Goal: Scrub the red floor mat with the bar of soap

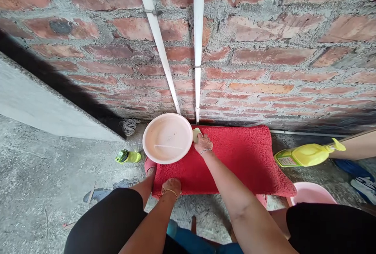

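red mat (pixel 241 160) (shaggy, flat) under both hands, left hand (pixel 171 186), right hand (pixel 203 143).

rough concrete floor (pixel 44 168) carries red mat (pixel 235 160), perhaps a small bottle (pixel 128 156).

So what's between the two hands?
Only bare red mat. The left hand presses its near edge, the right hand holds a small pale sponge by the pink basin, in the head view.

Shaggy red cloth mat (pixel 235 160), smooth plastic basin (pixel 167 137), glossy yellow plastic bottle (pixel 305 155), rough brick wall (pixel 264 58)
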The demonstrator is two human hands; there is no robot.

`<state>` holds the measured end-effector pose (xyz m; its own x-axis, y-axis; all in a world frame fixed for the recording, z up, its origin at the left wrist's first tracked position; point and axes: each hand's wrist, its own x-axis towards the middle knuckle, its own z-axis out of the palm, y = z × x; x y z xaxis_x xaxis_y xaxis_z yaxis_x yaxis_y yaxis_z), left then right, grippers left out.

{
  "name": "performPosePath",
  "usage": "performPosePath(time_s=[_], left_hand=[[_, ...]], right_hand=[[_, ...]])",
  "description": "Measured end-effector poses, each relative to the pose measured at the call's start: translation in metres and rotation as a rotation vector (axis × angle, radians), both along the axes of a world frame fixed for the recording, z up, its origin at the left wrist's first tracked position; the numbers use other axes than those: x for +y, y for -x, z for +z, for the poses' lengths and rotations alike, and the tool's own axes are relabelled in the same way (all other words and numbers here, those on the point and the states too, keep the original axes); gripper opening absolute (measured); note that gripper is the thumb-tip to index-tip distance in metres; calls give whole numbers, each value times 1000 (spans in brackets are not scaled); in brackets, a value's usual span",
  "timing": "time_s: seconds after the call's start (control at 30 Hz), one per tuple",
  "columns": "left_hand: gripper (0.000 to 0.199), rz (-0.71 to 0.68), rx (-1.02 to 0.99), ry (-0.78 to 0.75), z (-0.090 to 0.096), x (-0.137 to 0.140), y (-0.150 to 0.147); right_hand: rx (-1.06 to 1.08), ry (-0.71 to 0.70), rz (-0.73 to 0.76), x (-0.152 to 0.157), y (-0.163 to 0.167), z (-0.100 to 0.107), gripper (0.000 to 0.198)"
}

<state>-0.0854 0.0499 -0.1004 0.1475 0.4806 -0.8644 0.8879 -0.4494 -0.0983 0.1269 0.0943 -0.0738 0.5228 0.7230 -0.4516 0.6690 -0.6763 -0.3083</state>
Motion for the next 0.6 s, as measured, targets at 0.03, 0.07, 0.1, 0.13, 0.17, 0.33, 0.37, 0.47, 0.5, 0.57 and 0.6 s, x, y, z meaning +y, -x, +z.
performPosePath(time_s=[0.03,0.07,0.1,0.13,0.17,0.33,0.37,0.47,0.5,0.57,0.6], left_hand=[[38,3,0,1,-1,0,0],[38,7,-1,1,-1,0,0],[39,12,-2,3,-2,1,1],[39,17,-4,6,-2,1,1],[39,22,-8,9,-2,1,1],[32,31,-22,27,-2,2,3],[32,29,-21,30,-2,2,3],[34,18,-20,33,-4,3,4],[35,14,-20,31,-5,3,4],[36,11,-19,25,-6,3,4],[36,12,-17,23,-7,2,4]], right_hand=[[-7,-1,22,-1,-1,0,50],[-17,0,35,-4,-5,-1,51],[-27,5,39,-8,-10,-1,51],[-42,12,34,-14,-17,-1,52],[-61,21,17,-22,-26,-1,52],[-128,64,-161,-76,-90,-1,51],[-127,73,-210,-90,-105,-1,52],[-115,102,-388,-133,-149,0,54],[-110,113,-446,-147,-161,1,54],[-108,136,-539,-172,-181,4,56],[-113,148,-580,-182,-187,6,57]])
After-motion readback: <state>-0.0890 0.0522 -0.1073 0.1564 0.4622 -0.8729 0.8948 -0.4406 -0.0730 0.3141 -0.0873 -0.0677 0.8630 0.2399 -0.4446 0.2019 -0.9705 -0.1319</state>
